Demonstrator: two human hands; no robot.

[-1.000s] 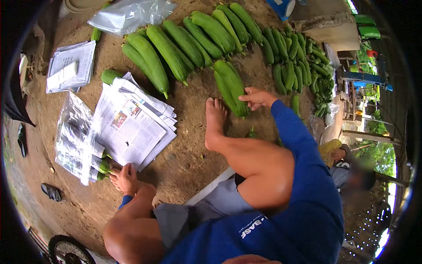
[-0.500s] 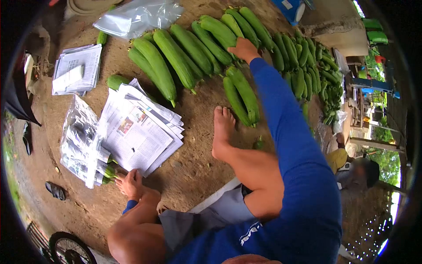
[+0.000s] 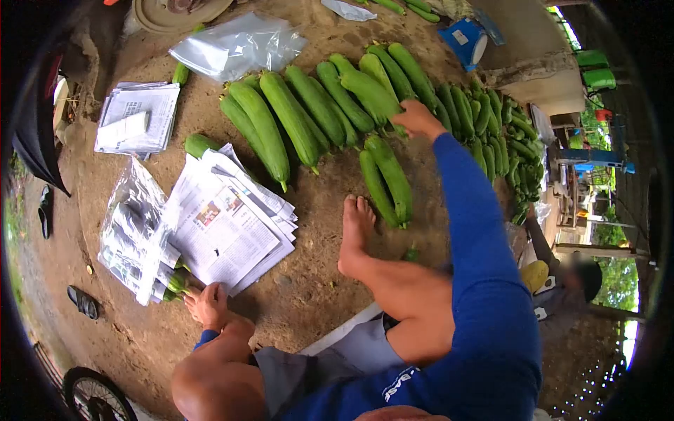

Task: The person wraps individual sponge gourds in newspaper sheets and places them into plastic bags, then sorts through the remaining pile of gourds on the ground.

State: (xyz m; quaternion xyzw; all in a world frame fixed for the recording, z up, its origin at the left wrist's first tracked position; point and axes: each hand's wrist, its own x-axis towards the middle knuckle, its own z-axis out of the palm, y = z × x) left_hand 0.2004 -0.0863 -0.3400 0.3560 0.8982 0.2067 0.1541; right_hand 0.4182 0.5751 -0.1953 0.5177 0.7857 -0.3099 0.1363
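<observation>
My right hand [image 3: 419, 119] is closed on the near end of a long green luffa [image 3: 370, 95], which lies slantwise over the others in the row. Beside it several luffas [image 3: 289, 116] lie side by side on the ground, and two more [image 3: 388, 179] rest apart, nearer my foot. Down at the left, my left hand [image 3: 213, 302] is close to my other foot and the stem ends of luffas [image 3: 174, 282] in a clear plastic bag [image 3: 128, 231]; its fingers are partly hidden. A stack of newspaper sheets [image 3: 228, 217] lies next to the bag, overlapping another luffa [image 3: 200, 145].
Smaller luffas [image 3: 484, 119] are heaped at the right. Folded newspapers [image 3: 138, 116] and clear plastic bags [image 3: 239, 45] lie at the back left. A blue container [image 3: 463, 42] stands at the back, and another person [image 3: 562, 288] sits at the right. Sandals [image 3: 83, 302] lie at the left.
My right hand has pulled the luffa toward me, its near end sliding out of the row. The whole view has shifted, showing more ground at the back. The left hand stays in place.
</observation>
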